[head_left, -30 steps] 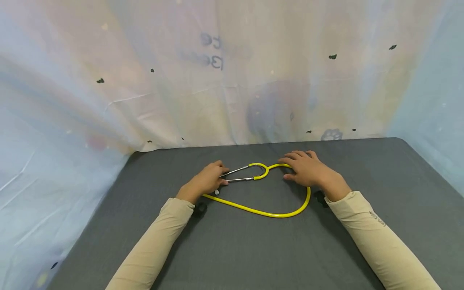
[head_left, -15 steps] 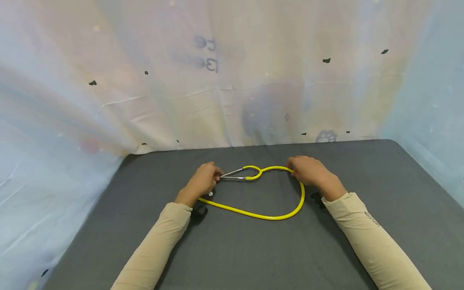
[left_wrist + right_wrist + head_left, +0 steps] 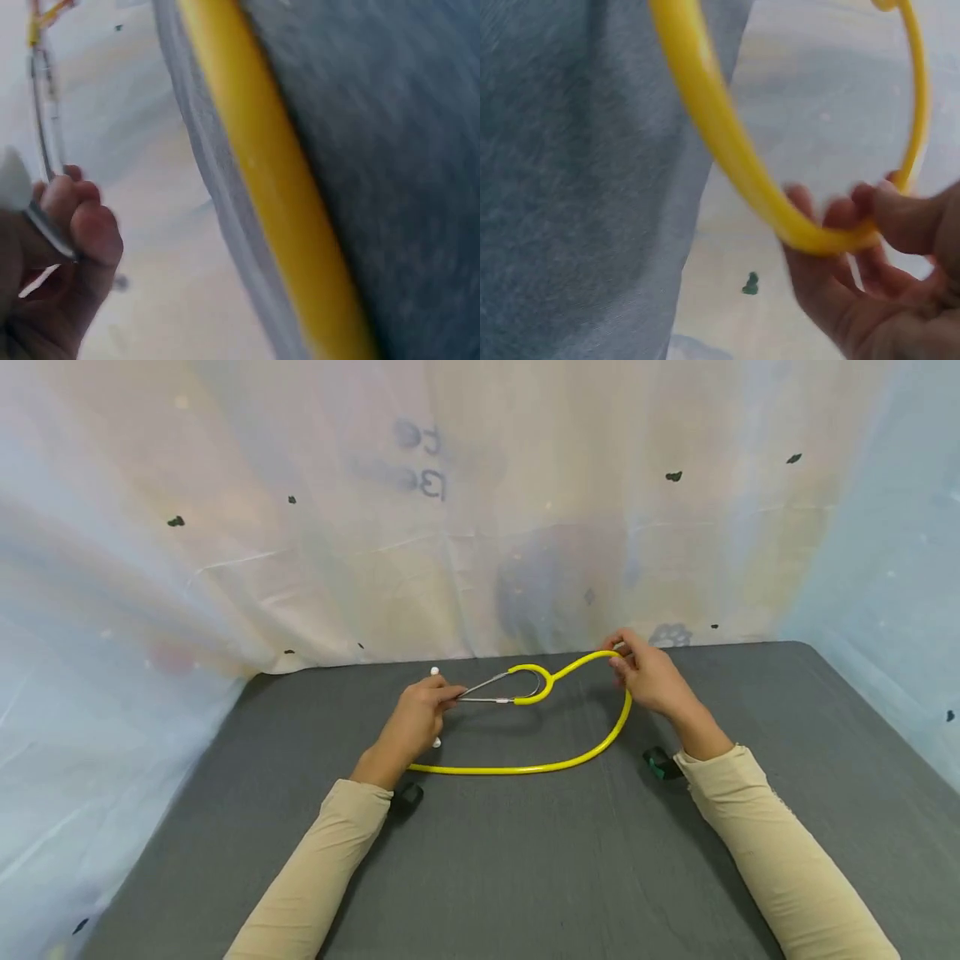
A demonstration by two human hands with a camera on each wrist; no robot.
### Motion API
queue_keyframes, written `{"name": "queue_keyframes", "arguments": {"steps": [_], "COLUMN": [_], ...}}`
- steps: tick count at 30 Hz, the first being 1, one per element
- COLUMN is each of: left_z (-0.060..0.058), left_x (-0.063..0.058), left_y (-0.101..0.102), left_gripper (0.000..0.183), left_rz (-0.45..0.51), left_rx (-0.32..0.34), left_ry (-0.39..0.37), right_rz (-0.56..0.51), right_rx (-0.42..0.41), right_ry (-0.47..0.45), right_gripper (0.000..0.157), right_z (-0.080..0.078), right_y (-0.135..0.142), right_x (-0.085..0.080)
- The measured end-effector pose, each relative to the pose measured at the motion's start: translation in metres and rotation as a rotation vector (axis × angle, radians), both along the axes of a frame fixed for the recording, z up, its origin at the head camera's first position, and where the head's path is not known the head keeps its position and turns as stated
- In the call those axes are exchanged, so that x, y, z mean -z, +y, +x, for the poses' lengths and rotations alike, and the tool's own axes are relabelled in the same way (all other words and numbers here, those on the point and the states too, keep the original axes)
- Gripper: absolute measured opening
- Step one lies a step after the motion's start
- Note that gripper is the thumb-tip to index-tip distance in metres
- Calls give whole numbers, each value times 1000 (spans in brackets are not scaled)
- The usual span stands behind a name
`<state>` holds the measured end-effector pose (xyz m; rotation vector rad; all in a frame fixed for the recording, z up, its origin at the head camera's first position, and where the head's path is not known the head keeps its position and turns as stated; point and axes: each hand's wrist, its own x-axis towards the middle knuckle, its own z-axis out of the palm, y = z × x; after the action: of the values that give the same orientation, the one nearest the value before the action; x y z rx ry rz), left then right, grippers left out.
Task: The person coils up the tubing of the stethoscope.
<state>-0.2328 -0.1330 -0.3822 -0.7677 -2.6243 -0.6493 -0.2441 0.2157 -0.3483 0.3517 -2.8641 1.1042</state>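
Stethoscope point(image 3: 552, 679) is held up by two pinches, seemingly to share its weight: left hand point(image 3: 411, 720) on the metal tubes point(image 3: 482, 700), right hand point(image 3: 654, 681) on the yellow tubing point(image 3: 517, 770).

Soft light is falling evenly; sleeves point(image 3: 311, 860) are shadowing the worktop point(image 3: 540, 852); the left wrist view is blurring the stethoscope point(image 3: 262, 169).

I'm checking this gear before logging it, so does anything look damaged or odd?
On the yellow stethoscope, no visible part looks damaged. Behind it, small dark patches dot the pale curtain, oddly stark against its soft colours; stains or holes, I can't tell.
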Motion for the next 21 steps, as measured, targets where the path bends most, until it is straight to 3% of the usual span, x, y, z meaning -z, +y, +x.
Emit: {"name": "queue_keyframes", "arguments": {"steps": [4,8,11,15,21], "left_z": [5,8,7,6,9], "left_x": [-6,-7,-3,3,5], "left_y": [1,-1,-2,0,5], "left_gripper": [41,41,35,28,20], "left_rz": [-118,-163,-158,-131,-45], "left_rx": [60,103,184,304,374], "left_ry": [137,241,281,338,413], "right_rz": [-65,-85,-42,-18,-79], "right_rx": [-27,-182,-314,-410,-437], "right_ry": [158,317,388,407,419], "right_gripper": [21,16,17,19,22], "right_z": [-1,-2,0,1,6], "right_y": [-2,-15,-28,-41,-50], "right_x": [-12,-20,-21,-18,-14]}}
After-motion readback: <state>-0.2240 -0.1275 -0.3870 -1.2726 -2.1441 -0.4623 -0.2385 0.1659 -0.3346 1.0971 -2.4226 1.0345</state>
